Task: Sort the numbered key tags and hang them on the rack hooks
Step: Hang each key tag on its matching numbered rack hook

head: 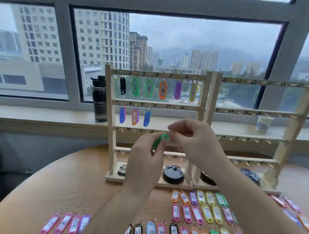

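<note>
My left hand [144, 157] and my right hand [191, 140] together hold a green key tag [159, 140] in front of the left wooden rack [111, 118], near its third bar. My right fingers pinch the tag's top end; its ring is hidden. On the rack's top bar hang tags marked 2 [135, 87], 3 [149, 88] and 4 [162, 90], among others. Three tags hang on the second bar, the leftmost blue [122, 115]. Rows of loose numbered tags [200, 209] lie on the table in front of me.
A second wooden rack [290, 129] with bare numbered hooks stands to the right. A dark water bottle [99, 99] and a paper cup [264, 123] sit on the windowsill. A black round lid [173, 174] lies on the left rack's base. Pink tags [66, 225] lie at the round wooden table's left.
</note>
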